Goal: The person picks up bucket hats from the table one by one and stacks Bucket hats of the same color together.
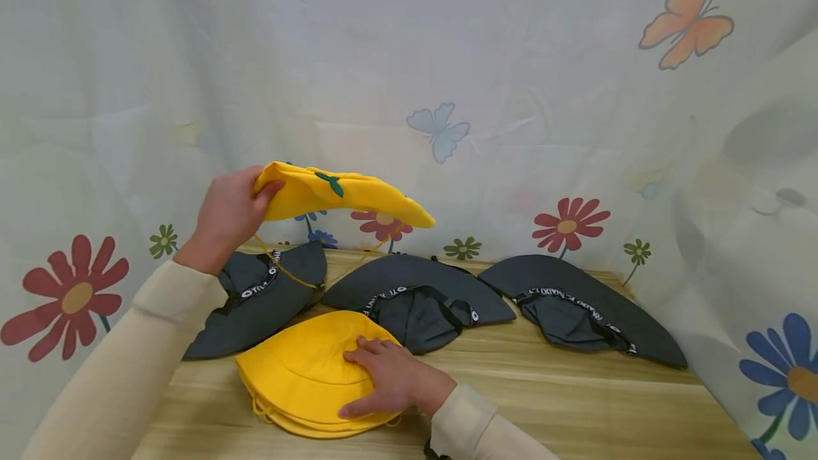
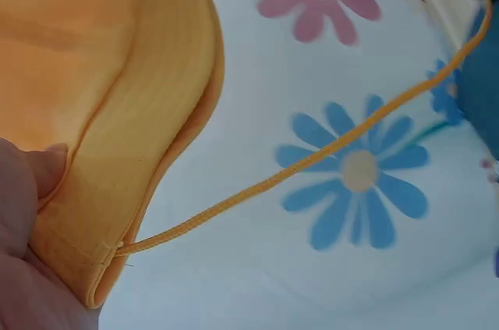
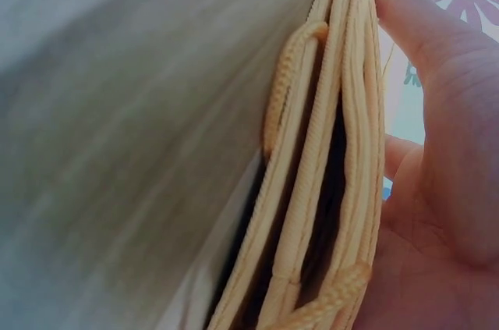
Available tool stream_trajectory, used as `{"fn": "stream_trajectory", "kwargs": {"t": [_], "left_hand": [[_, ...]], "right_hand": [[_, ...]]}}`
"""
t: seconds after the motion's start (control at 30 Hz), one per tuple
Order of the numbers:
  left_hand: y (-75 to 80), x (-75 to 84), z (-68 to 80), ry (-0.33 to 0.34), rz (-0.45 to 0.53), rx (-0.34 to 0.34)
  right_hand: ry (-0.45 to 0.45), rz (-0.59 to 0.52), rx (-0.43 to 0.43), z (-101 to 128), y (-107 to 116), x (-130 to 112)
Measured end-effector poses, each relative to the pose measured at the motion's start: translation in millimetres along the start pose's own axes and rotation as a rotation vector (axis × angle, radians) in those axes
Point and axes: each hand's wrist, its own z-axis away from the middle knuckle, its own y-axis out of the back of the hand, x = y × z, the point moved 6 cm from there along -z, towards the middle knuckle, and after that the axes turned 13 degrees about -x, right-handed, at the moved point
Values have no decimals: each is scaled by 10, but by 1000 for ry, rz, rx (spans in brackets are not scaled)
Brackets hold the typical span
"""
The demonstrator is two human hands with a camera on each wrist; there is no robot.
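Pinching a folded yellow fabric hat [image 1: 341, 194] aloft, our left grip [image 1: 226, 215] curls round its stitched brim. Our right grip [image 1: 390, 375] lies flat, fingers spread, on the soft yellow stack [image 1: 300, 375] near the wooden surface [image 1: 575, 403] edge.

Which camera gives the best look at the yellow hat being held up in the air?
The head view: it shows the whole folded yellow hat pinched by the left hand. The left wrist view shows only its brim edge and cord. The right wrist view shows other hats instead.
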Motion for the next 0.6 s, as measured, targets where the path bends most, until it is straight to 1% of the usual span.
{"fn": "stream_trajectory", "kwargs": {"t": [0.23, 0.37, 0.47, 0.6], "left_hand": [[94, 358, -15, -27, 70, -29], [121, 509, -15, -39, 135, -52], [116, 603, -5, -53, 184, -85], [52, 715, 20, -70, 226, -135]], "right_hand": [[-9, -15, -4, 22, -6, 11], [-9, -15, 3, 32, -3, 4], [3, -10, 19, 27, -4, 2], [23, 0, 29, 9, -16, 8]]}}
